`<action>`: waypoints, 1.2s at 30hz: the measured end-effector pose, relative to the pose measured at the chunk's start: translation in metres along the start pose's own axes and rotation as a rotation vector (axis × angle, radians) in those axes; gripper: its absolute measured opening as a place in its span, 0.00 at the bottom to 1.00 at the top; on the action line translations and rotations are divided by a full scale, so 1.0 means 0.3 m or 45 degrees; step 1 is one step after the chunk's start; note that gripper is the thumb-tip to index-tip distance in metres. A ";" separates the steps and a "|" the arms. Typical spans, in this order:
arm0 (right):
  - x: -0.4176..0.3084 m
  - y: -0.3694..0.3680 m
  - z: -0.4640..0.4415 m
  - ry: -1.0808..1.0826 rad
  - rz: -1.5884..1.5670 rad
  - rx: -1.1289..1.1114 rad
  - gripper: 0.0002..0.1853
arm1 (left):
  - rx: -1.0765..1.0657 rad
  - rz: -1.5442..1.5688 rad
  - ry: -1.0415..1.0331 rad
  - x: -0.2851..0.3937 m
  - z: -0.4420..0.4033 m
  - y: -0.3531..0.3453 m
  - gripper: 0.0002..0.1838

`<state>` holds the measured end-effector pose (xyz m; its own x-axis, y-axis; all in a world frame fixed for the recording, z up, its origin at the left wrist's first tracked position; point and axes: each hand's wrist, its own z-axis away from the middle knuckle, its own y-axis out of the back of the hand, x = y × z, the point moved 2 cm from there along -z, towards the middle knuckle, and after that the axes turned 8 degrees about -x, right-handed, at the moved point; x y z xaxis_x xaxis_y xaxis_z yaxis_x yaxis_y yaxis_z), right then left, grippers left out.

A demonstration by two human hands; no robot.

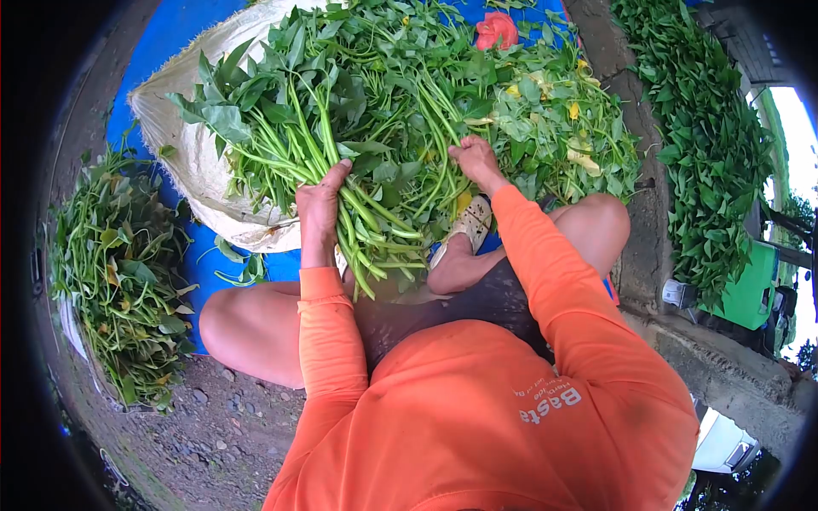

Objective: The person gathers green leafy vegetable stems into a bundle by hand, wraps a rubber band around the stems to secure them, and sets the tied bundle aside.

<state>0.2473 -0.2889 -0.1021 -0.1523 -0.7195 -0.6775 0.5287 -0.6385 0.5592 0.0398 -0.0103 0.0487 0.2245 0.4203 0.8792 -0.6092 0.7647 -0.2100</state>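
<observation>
My left hand (319, 203) is wrapped round a thick bunch of water spinach (324, 140). Its pale green stems fan out below the fist, and the leaves spread away to the upper left. To the right, my right hand (479, 162) is closed in a pinch at some thin water spinach stems (439, 115); its fingertips are partly hidden. Beyond both hands lies a large loose heap of water spinach (375, 51), leaves and stems tangled together. Paler and yellowed leaves (554, 119) lie on its right side.
A white woven sack (187, 162) lies under the heap on a blue tarp (200, 264). Another pile of greens (123, 281) stands at left. Dark leafy bundles (690, 145) line the right, beyond a concrete edge (635, 111). A red plastic bag (497, 31) sits at the back. My crossed legs border the heap.
</observation>
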 end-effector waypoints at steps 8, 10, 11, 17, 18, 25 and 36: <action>-0.389 0.393 0.293 0.184 -0.811 0.028 0.18 | -0.081 0.031 0.099 -0.017 0.002 0.027 0.21; -0.356 0.438 0.333 0.005 -1.062 -0.166 0.14 | -0.088 0.031 0.126 -0.013 0.031 0.019 0.22; -0.350 0.453 0.359 -0.027 -1.170 -0.248 0.13 | -0.099 0.068 0.091 -0.021 0.035 0.016 0.22; -0.451 0.424 0.486 0.163 -1.207 -0.241 0.09 | -0.135 0.157 0.094 -0.008 0.042 0.012 0.20; -0.478 0.412 0.500 0.219 -1.201 -0.210 0.10 | -0.120 0.178 0.061 -0.026 0.047 0.013 0.20; -0.625 0.208 0.595 0.571 -0.846 0.129 0.14 | -0.173 0.184 0.075 -0.026 0.052 0.007 0.22; -0.510 -0.118 0.601 0.589 0.061 -0.339 0.25 | -0.297 0.351 -0.112 -0.139 0.055 -0.051 0.27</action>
<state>0.1011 -0.2055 0.0678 0.2296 -0.5125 -0.8274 0.7285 -0.4732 0.4953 0.0271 -0.0475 0.0222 0.0035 0.5904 0.8071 -0.4454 0.7235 -0.5273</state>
